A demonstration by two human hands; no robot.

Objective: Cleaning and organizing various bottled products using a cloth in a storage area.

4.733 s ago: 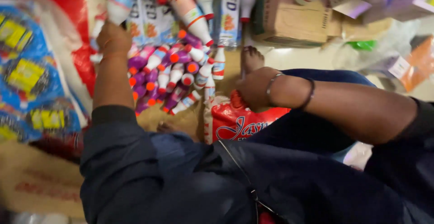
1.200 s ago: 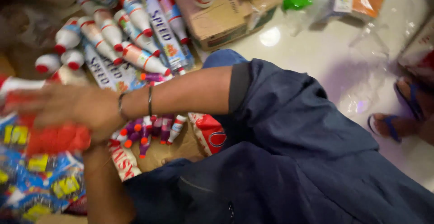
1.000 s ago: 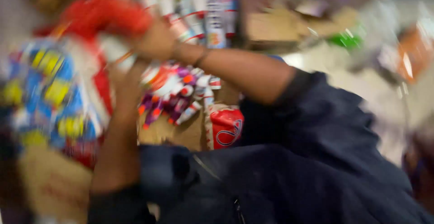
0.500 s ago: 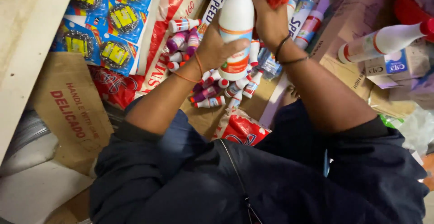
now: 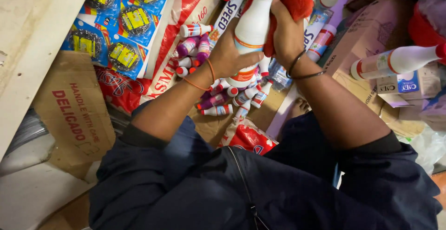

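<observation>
A: What is being seen at the far left?

B: A pale wooden board [image 5: 32, 49] is being shown along the edge, with a brown cardboard flap [image 5: 74, 118] lying beside it. Blue packs of steel scourers [image 5: 116, 21] are being displayed just right of that, on a red-and-white sack [image 5: 162, 72].

A: And in the middle?

B: A large white bottle with a red cap [image 5: 253, 30] is being held upright above a heap of small red-capped and purple bottles [image 5: 218, 95]. Its lower body is being gripped by the left hand [image 5: 227, 55], the fingers wrapped tightly round it. Its upper side is being pressed by a red cloth [image 5: 292, 2], which is being clutched in the closed right hand [image 5: 285, 37].

A: Further right?

B: A similar white bottle [image 5: 399, 60] is being seen lying across cardboard boxes [image 5: 371, 35], well apart from the hands.
</observation>
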